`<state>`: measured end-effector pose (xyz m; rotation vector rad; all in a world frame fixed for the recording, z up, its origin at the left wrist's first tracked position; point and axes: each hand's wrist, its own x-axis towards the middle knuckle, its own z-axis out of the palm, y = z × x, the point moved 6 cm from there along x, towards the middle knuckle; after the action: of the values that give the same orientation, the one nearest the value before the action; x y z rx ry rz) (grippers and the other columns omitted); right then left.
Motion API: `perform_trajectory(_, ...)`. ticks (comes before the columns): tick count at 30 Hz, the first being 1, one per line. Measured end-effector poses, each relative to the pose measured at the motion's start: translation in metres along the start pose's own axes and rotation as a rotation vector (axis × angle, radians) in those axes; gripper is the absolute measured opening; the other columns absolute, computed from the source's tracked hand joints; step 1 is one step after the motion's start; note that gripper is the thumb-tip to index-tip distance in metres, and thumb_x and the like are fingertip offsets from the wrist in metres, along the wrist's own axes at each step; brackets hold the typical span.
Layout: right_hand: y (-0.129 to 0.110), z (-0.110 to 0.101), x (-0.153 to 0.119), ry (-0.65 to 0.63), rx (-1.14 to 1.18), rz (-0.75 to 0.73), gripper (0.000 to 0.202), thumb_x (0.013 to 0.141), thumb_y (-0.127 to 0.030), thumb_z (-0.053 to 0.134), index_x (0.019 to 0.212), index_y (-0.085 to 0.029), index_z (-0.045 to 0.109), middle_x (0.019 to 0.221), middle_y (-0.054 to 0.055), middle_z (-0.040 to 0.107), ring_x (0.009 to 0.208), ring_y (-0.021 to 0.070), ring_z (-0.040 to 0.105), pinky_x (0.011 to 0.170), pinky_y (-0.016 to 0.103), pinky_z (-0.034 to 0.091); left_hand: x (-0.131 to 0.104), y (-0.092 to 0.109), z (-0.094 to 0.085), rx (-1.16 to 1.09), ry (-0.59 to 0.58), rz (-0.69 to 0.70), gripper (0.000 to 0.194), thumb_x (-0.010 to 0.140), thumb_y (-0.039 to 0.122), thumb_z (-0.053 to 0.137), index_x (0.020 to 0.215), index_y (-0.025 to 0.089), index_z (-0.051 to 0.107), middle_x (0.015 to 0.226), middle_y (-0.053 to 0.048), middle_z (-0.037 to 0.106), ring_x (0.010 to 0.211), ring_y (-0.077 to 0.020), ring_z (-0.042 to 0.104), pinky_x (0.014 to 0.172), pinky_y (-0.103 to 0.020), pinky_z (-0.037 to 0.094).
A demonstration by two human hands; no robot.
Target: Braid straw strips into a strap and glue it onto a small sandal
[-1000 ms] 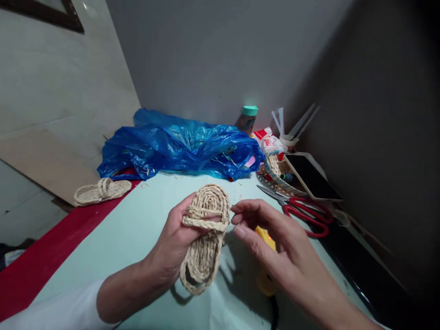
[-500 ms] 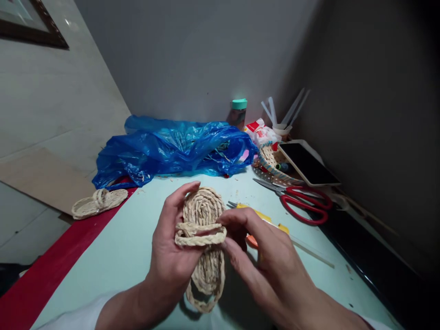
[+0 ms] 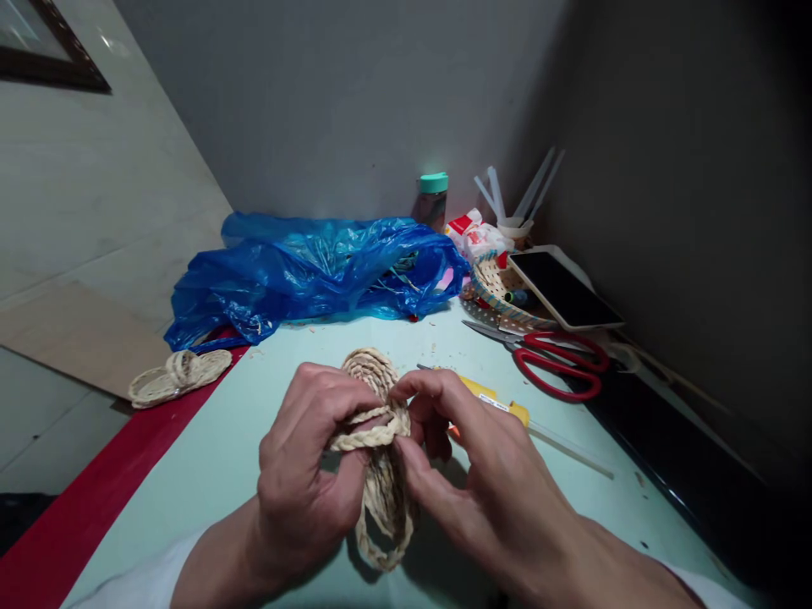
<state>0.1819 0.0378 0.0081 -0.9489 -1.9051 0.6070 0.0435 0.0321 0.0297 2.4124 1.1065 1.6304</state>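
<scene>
A small woven straw sandal [image 3: 386, 486] is held between both hands over the pale table. Its sole is coiled from braided cord, and a loose loop of braid hangs from the near end. My left hand [image 3: 310, 448] is closed round the left side, its fingers over the braided strap [image 3: 364, 436] that crosses the sole. At the strap's right end, my right hand [image 3: 473, 474] pinches the braid between thumb and fingers. The fingers hide parts of the sole and strap. Another straw sandal [image 3: 181, 376] lies at the table's left edge.
Behind the hands lies a crumpled blue plastic bag [image 3: 317, 271]. To the right are red-handled scissors [image 3: 562, 364], a yellow glue gun [image 3: 498, 402] with a clear stick, a woven basket [image 3: 491, 283], a tablet [image 3: 564, 289] and a green-lidded jar [image 3: 433, 199].
My left hand has turned and curled its fingers over the strap. The sandal has tilted, showing its sole more edge-on. My right hand stays pinched at the strap's right end.
</scene>
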Motion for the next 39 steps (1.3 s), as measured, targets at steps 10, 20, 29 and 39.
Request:
perform_trajectory(10,-0.010,-0.003,0.000,0.017,0.000,-0.106,0.029,0.087,-0.009,0.054,0.113,-0.020,0.048,0.086,-0.001,0.059,0.076,0.0097,0.059,0.070,0.020,0.047,0.003,0.006,-0.005,-0.053,-0.004,0.066,0.034,0.072,0.000,0.060,0.096,0.024,0.065,0.081,-0.001,0.071,0.074,-0.0178,0.064,0.071,-0.035,0.053)
perform_trajectory(20,-0.012,-0.005,-0.002,-0.005,0.060,-0.123,0.024,0.090,-0.010,0.054,0.111,-0.020,0.049,0.094,0.001,0.062,0.084,0.0111,0.062,0.075,0.021,0.050,0.005,0.006,-0.009,-0.106,-0.063,0.090,0.035,0.073,0.000,0.058,0.099,0.023,0.065,0.085,-0.002,0.074,0.074,-0.0185,0.069,0.076,-0.037,0.052)
perform_trajectory(29,-0.005,-0.004,0.001,-0.005,0.032,-0.104,0.016,0.093,-0.013,0.052,0.106,-0.021,0.050,0.091,0.001,0.062,0.080,0.0122,0.061,0.074,0.024,0.049,0.008,0.005,-0.006,-0.148,-0.013,-0.017,0.032,0.076,-0.003,0.058,0.091,0.023,0.069,0.079,0.000,0.075,0.073,-0.0169,0.069,0.077,-0.035,0.053)
perform_trajectory(39,0.002,-0.006,0.001,-0.026,0.038,-0.051,0.018,0.094,-0.013,0.050,0.108,-0.023,0.050,0.093,0.003,0.064,0.078,0.0128,0.062,0.071,0.024,0.051,0.005,0.003,-0.005,-0.153,-0.106,0.020,0.034,0.076,0.003,0.066,0.103,0.024,0.068,0.090,-0.004,0.077,0.082,-0.0196,0.070,0.082,-0.038,0.054)
